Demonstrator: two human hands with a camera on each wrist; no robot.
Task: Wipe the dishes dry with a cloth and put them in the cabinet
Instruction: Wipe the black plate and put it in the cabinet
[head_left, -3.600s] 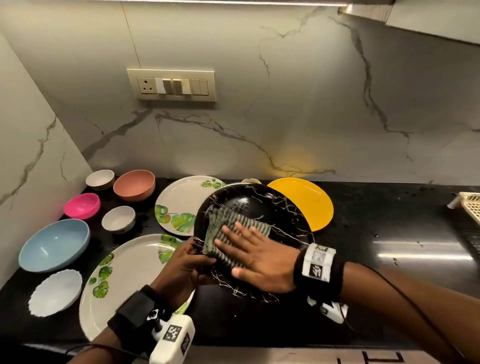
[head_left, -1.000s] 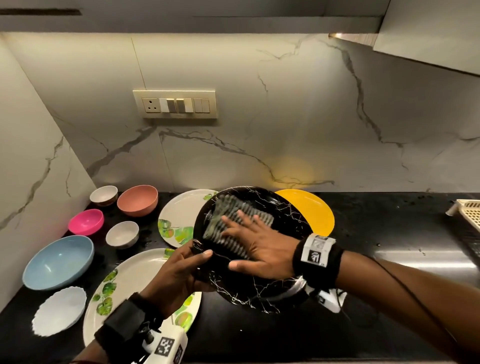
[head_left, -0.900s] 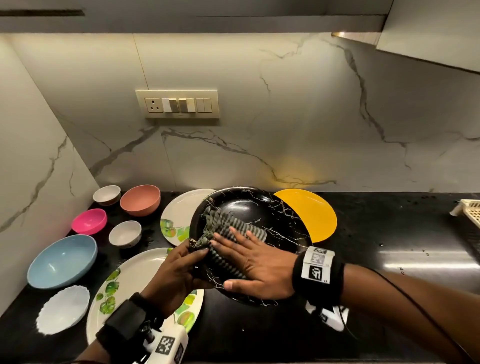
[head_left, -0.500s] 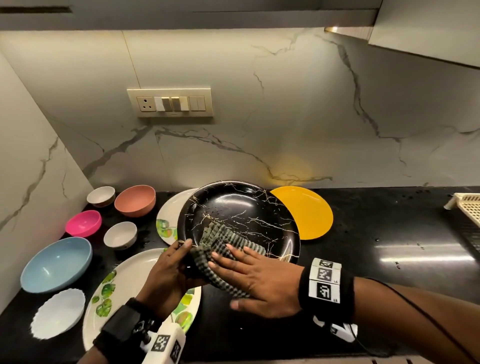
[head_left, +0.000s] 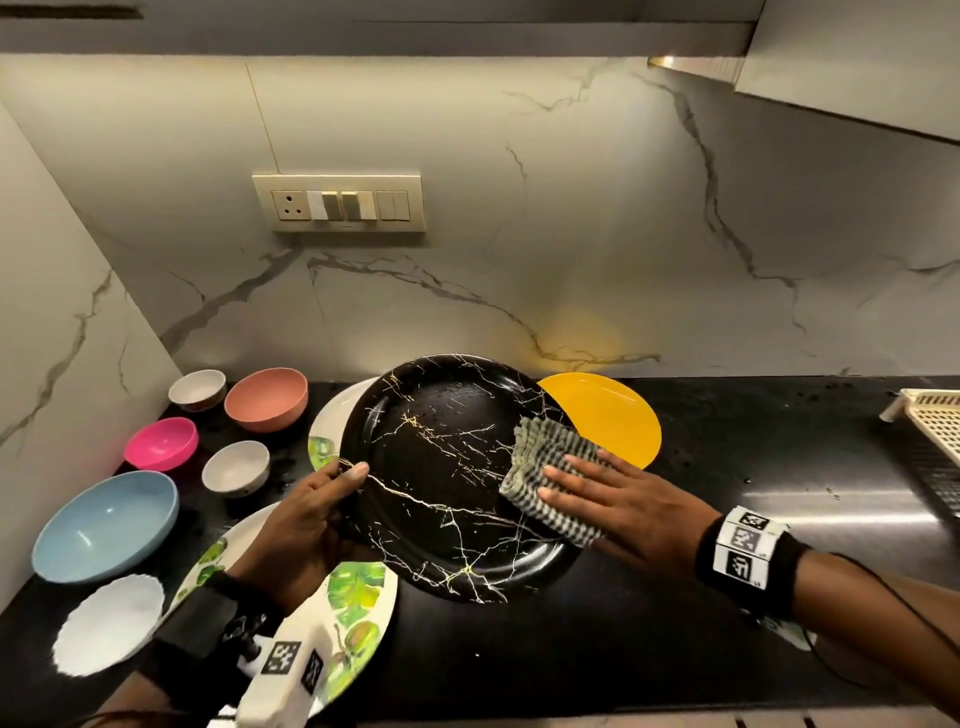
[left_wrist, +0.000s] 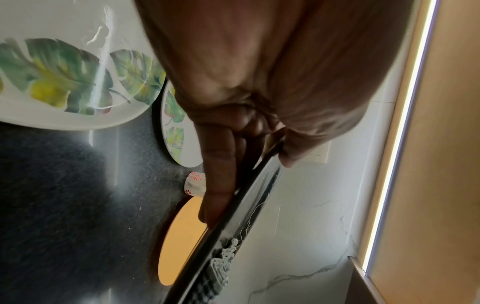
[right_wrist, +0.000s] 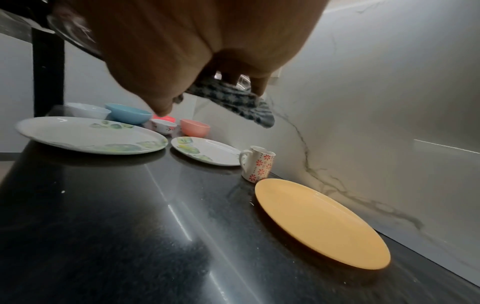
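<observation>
Dark counter (head_left: 623, 649), left hand (head_left: 306, 525) pinching black plate (head_left: 436, 478), right hand (head_left: 628, 506) flat on cloth (head_left: 540, 467)

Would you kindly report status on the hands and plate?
Left hand grips black plate rim. Right hand flat, pressing cloth on it. Yellow plate below, untouched.

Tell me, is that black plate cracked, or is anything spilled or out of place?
Nothing stands out. The black plate, held by the left hand, shows pale veins that look like a printed pattern, not cracks. The right hand presses the striped cloth on it.
</observation>
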